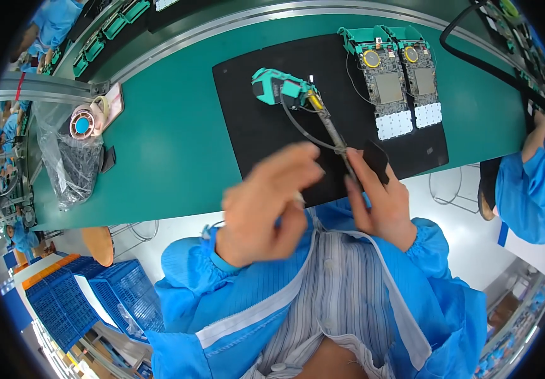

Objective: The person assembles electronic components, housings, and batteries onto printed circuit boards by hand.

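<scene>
R hand (378,202) pinches board (328,125) over blk mat (238,95), length toward mat's far L; L hand (263,208) farther, half-open, apparently empty.

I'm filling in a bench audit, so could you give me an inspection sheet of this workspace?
Surface: green table with a black mat on it.
Job's things: teal-ended board assembly, held; two circuit boards side by side on the mat.
Clutter: tape roll and clear plastic bag at the table's left end.
Hands: right hand grips the assembly's near end; left hand is near it, blurred, so any hold is unclear.
Cables: grey cable curves along the assembly; thick black cable arches at upper right.
Surroundings: blue baskets at lower left; co-worker in blue at right.
</scene>
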`<state>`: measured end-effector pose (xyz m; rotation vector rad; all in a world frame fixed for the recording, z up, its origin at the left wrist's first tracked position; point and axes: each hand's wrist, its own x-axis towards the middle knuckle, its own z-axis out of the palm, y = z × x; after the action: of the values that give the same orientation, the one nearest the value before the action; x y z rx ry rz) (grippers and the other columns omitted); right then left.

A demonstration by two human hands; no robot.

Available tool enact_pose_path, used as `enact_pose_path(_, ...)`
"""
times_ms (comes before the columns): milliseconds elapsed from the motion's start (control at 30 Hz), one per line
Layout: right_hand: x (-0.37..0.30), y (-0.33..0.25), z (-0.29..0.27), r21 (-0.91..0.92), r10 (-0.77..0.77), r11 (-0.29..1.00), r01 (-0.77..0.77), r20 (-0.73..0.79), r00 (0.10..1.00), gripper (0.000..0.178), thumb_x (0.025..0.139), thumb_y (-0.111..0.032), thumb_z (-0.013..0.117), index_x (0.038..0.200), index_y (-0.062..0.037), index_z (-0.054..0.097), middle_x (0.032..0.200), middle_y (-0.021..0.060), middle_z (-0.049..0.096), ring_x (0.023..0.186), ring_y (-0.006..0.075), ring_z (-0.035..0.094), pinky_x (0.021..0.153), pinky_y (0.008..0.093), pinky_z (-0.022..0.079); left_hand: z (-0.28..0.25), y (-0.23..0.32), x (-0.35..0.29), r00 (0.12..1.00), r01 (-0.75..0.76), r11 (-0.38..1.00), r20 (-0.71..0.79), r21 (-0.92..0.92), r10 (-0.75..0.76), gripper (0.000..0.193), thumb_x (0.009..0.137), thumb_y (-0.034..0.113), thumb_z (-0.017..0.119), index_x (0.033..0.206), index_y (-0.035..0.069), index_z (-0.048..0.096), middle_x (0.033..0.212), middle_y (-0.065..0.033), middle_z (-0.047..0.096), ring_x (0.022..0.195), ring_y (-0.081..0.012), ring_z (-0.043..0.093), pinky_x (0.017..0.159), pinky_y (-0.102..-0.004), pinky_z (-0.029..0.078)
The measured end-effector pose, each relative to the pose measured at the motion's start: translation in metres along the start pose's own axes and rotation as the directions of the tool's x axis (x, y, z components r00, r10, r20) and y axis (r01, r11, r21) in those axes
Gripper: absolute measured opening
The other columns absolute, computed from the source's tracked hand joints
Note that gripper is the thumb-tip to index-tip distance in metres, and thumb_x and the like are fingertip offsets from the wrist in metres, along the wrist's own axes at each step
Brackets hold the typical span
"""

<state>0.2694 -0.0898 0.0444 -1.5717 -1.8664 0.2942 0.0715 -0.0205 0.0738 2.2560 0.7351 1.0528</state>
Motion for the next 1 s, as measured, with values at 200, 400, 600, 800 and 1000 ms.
enact_pose_path(200,0.016,0.011,-0.026,0.151,0.010,0.988,-0.012,0.014,1.000,0.038,0.080,-0.011,0.069,0.115,-0.0001,0.061,0.101,0.0209,0.062,0.077,0.0316,0.065,0.066,0.0340,0.053,0.000,-0.038,0.065,0.981,-0.078,0.930,0.195,0.358,0.007,0.066,0.065,0.001,0.059,0.130,0.009,0.050,0.140,-0.0148,0.040,0.132,-0.0391,0.032,0.107,-0.0561,0.024)
enact_pose_path(400,0.084,0.017,-0.023,0.346,0.213,0.922,-0.171,-0.085,0.973,0.025,0.080,-0.019,0.071,0.097,-0.0022,0.065,0.078,0.0131,0.064,0.068,0.0236,0.065,0.060,0.0311,0.051,0.011,-0.053,0.093,0.957,-0.093,0.974,0.290,0.207,0.030,0.057,0.063,-0.001,0.060,0.120,0.006,0.052,0.122,-0.0143,0.048,0.119,-0.0367,0.040,0.104,-0.0446,0.032)
enact_pose_path(600,0.103,0.023,-0.009,0.177,0.071,0.982,-0.063,-0.037,0.997,0.016,0.079,-0.016,0.069,0.089,-0.0041,0.062,0.070,0.0101,0.060,0.058,0.0263,0.059,0.052,0.0346,0.048,0.012,-0.044,0.091,0.975,-0.030,0.987,0.220,0.159,-0.006,0.049,0.061,-0.001,0.062,0.109,0.002,0.054,0.107,-0.0166,0.049,0.105,-0.0363,0.044,0.091,-0.0419,0.039)
enact_pose_path(800,0.081,0.037,-0.022,0.535,0.072,0.842,-0.061,0.001,0.997,0.025,0.089,-0.003,0.057,0.113,-0.0037,0.061,0.104,0.0123,0.066,0.065,0.0211,0.063,0.059,0.0293,0.050,0.013,-0.053,0.062,0.987,-0.068,0.977,0.155,0.200,0.037,0.045,0.062,0.002,0.072,0.105,0.005,0.060,0.104,-0.0104,0.053,0.100,-0.0316,0.047,0.087,-0.0396,0.043)
enact_pose_path(1000,0.063,0.047,-0.019,0.532,-0.081,0.845,0.054,0.029,0.996,0.042,0.086,-0.001,0.059,0.127,-0.0025,0.051,0.112,0.0176,0.063,0.071,0.0262,0.066,0.062,0.0312,0.051,0.020,-0.057,0.067,0.991,-0.114,0.968,0.095,0.225,0.095,0.044,0.062,0.003,0.075,0.104,0.005,0.062,0.103,-0.0089,0.056,0.098,-0.0298,0.050,0.083,-0.0387,0.044)
